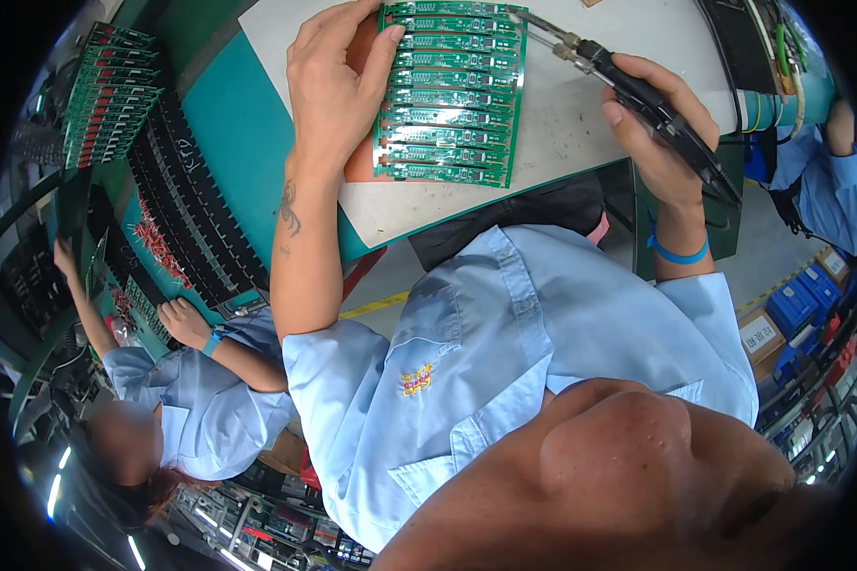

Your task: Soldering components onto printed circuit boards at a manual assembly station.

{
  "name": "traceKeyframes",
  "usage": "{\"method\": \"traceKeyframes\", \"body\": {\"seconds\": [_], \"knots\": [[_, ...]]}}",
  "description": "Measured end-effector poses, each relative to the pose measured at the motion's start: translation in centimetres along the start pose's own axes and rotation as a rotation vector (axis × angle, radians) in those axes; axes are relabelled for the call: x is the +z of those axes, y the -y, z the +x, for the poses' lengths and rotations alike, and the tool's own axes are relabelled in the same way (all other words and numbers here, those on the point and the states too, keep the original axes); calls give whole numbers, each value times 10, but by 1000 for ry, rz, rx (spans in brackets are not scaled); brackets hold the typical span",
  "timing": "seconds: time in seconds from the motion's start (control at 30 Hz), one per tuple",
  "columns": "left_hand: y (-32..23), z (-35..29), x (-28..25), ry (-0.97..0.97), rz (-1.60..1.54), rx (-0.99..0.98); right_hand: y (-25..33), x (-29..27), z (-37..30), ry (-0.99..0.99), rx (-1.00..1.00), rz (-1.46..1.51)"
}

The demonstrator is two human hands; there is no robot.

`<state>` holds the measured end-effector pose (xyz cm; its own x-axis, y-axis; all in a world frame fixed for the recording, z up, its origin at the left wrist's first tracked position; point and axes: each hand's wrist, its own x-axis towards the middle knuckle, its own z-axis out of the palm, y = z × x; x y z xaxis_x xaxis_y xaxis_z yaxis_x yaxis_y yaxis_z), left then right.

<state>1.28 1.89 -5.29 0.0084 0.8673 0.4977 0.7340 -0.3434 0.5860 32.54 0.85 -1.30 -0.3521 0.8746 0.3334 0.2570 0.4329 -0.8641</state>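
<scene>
A green circuit board panel [452, 98], made up of several narrow boards in rows, lies on a white sheet [562, 133] on the bench. Under its left side shows an orange-brown backing [360, 164]. My left hand [338, 81] grips the panel's upper left edge, its thumb pressed on the top rows; the other fingertips are partly hidden. In my right hand [671, 124] is a black-handled soldering iron [628, 84], fingers wrapped round the grip. Its thin metal tip points left, at the panel's top right corner; whether it touches is too small to tell.
Left of the bench stand green circuit boards [114, 95] in a row and black slotted strips [195, 190]. Red-and-white small parts [157, 243] lie near a co-worker's hand [186, 322]. Cables [786, 48] hang at the far right, above another person's sleeve [833, 186]. Blue bins [800, 305] stand lower right.
</scene>
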Motion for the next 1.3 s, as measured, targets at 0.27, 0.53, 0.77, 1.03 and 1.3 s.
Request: {"method": "traceKeyframes", "body": {"seconds": [0.27, 0.53, 0.77, 1.03, 1.3], "knots": [[1, 0, -2, -85, -53, -48, -31, 9, 11, -423, -28, 91], [6, -7, -22, 154, 445, 51, -45, 8, 7, -378, 14, 136], [-1, -11, -31, 280, -406, -539, -48, 16, 6, -388, 7, 93], [6, -6, -58, 141, -893, -508, -50, 24, 8, -389, 29, 113], [51, 23, -139, -451, -504, -719, -56, 24, 12, -406, -89, 114]]}}
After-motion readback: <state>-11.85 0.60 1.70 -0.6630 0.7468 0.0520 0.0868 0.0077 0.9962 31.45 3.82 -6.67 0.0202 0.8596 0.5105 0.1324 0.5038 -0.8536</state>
